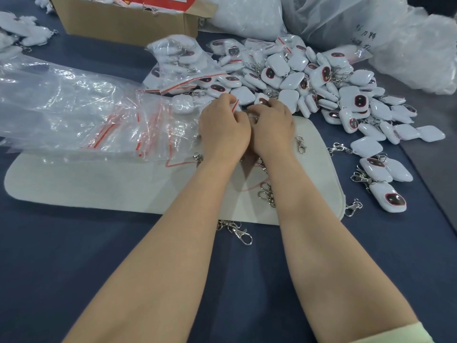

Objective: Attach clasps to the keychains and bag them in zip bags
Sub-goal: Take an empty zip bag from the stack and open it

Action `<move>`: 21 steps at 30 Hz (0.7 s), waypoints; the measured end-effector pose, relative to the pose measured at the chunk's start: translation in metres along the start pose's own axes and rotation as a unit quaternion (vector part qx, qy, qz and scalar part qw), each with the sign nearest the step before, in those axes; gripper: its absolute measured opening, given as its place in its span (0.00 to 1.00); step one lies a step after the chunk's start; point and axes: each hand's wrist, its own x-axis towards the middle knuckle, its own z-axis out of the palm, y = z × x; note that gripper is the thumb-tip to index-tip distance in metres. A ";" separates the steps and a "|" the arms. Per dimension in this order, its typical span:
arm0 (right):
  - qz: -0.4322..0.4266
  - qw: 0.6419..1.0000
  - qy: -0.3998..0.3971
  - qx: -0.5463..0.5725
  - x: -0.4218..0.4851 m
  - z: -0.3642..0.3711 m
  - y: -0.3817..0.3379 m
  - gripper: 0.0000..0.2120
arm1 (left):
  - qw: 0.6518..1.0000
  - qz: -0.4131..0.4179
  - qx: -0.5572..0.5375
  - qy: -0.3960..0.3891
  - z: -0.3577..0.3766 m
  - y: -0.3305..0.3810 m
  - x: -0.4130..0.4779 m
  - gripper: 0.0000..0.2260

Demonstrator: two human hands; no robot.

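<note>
Far left: a loose heap of clear bags with red zip strips, lying half on a pale grey mat. The mat lies on the blue desk. A brown card box stands at the back left.

Left of centre, behind the hands: packed bags, each stuffed with several white pieces.

Centre: left hand, fingers curled, pinching one bag by its red-striped mouth. Right hand is pressed against the left with its fingers curled downward. What they grip is hidden, so I cannot tell. One keychain sits just beyond its knuckles.

On the mat are silver swivel clasps:
- a cluster between the forearms
- a single clasp just right of the right wrist
- another clasp off the mat's front edge, on the desk

Right: a pile of keychains spreads from behind the hands down the mat's right side. They are glossy white rounded squares, and some show a dark oval window ringed in red. Short silver chains are attached. A few at the lower right already carry clasps.

Back right: white plastic sacks.
</note>
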 end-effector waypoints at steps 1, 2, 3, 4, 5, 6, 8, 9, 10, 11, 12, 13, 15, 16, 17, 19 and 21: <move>-0.001 1.000 0.003 -0.007 0.000 0.000 0.000 0.18 | 1.000 0.000 0.000 -0.001 0.000 0.000 0.000 0.15; -0.002 1.000 0.010 -0.009 0.000 0.000 0.000 0.20 | 1.000 0.001 0.000 -0.001 0.000 0.001 0.000 0.15; -0.001 1.000 0.021 0.001 0.001 0.000 -0.001 0.21 | 1.000 0.002 0.000 -0.002 -0.001 0.001 0.000 0.15; 0.005 0.999 0.038 0.029 0.002 0.000 -0.001 0.22 | 1.000 0.003 0.000 -0.002 -0.001 0.001 -0.001 0.15; 0.018 0.995 0.057 0.078 0.004 -0.001 -0.001 0.22 | 1.000 0.004 0.001 -0.004 -0.001 0.001 -0.001 0.15; 0.037 0.986 0.078 0.141 0.005 -0.001 -0.002 0.21 | 1.000 0.006 0.001 -0.006 -0.001 0.001 -0.001 0.14; 0.075 0.952 0.117 0.273 0.006 -0.004 -0.002 0.18 | 1.000 0.006 0.002 -0.009 -0.001 0.000 -0.001 0.14; 0.089 0.929 0.138 0.331 0.006 -0.005 -0.002 0.16 | 1.000 0.005 0.002 -0.009 -0.001 0.000 -0.001 0.14; 0.101 0.906 0.160 0.380 0.006 -0.006 -0.002 0.13 | 1.000 0.004 0.002 -0.008 -0.001 0.000 -0.002 0.15; 0.112 0.885 0.179 0.415 0.006 -0.006 -0.001 0.12 | 1.000 0.004 0.002 -0.008 -0.001 0.000 -0.002 0.15; 0.122 0.868 0.188 0.443 0.007 -0.007 0.000 0.11 | 1.000 0.004 0.002 -0.009 -0.001 0.001 -0.002 0.15; 0.131 0.852 0.189 0.470 0.008 -0.007 0.001 0.11 | 1.000 0.004 0.001 -0.010 -0.001 0.001 -0.002 0.15; 0.146 0.818 0.174 0.528 0.010 -0.007 0.002 0.13 | 1.000 0.003 0.002 -0.011 -0.001 0.001 -0.002 0.15; 0.153 0.798 0.162 0.561 0.011 -0.007 0.002 0.16 | 1.000 0.003 0.002 -0.011 -0.001 0.001 -0.002 0.15; 0.163 0.770 0.148 0.599 0.013 -0.007 0.002 0.20 | 1.000 0.003 0.002 -0.011 -0.001 0.001 -0.002 0.15; 0.179 0.707 0.118 0.674 0.013 -0.009 0.001 0.22 | 1.000 0.003 0.001 -0.011 -0.001 0.001 -0.002 0.15; 0.174 0.665 0.084 0.721 0.013 -0.011 -0.001 0.14 | 1.000 0.004 0.004 -0.011 -0.001 0.001 -0.002 0.15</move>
